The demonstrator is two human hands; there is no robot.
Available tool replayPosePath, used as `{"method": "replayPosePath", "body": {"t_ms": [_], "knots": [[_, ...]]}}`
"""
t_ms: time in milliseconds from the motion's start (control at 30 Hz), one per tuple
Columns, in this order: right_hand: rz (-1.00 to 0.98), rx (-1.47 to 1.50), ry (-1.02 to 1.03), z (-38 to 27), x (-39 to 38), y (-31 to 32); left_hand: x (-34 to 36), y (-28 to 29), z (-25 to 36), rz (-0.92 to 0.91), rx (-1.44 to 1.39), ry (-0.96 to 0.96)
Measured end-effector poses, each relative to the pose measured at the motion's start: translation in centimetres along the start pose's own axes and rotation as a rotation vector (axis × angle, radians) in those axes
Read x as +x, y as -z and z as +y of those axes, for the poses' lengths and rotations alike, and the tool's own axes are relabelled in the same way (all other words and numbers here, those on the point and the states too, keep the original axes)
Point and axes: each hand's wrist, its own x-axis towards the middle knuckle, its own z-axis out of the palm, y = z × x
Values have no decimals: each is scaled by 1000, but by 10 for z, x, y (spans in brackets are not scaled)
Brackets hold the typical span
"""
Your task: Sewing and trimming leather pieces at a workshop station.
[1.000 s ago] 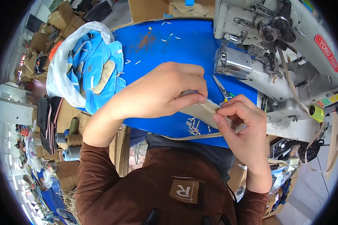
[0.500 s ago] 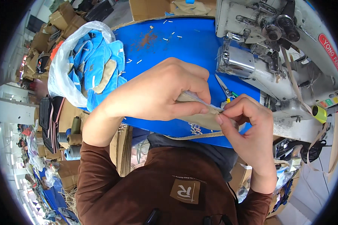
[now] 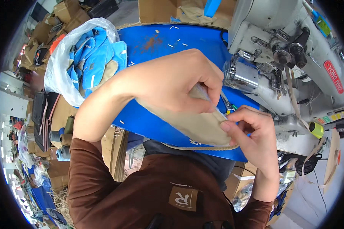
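A beige fabric piece (image 3: 183, 124) with a curved edge hangs between my hands, above the front of the blue tabletop. My left hand (image 3: 187, 86) pinches its upper edge between thumb and bent fingers. Close by on the right, my right hand (image 3: 254, 128) pinches the same edge with thumb and forefinger. A pale, whitish layer shows along the edge between the two grips. Behind my right hand lies a pair of scissors (image 3: 227, 103), partly hidden. A beige corded edge (image 3: 202, 148) runs along under the fabric, near the table's front.
A sewing machine (image 3: 244, 74) stands at the right, with a beige tape (image 3: 292, 95) hanging from it. At the left is a clear plastic bag (image 3: 59, 82) of blue and beige fabric pieces (image 3: 93, 61). Thread spools (image 3: 66, 139) stand left of the blue tabletop (image 3: 141, 42), which carries scraps.
The fabric has swung open, showing a broad beige face below my hands. My left hand has shifted slightly right, and both hands still pinch the edge. The whole view has shifted a little.
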Motion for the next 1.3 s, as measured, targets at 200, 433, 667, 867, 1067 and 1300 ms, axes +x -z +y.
{"method": "replayPosePath", "body": {"t_ms": [200,433,667,867,1067,1300], "knots": [[79,114,-57,7,12,-5,22,20,-23,-79,3,-24],[131,264,-234,26,35,-5,47,25,-70,-126,-5,14],[182,416,-321,38,60,4,64,26,-117,-55,-86,129],[302,450,-387,38,66,1,84,35,-119,-83,25,228],[382,579,-361,39,67,-9,91,33,-116,-51,-126,152],[410,523,-371,33,71,-11,94,32,-114,-28,-76,202]]}}
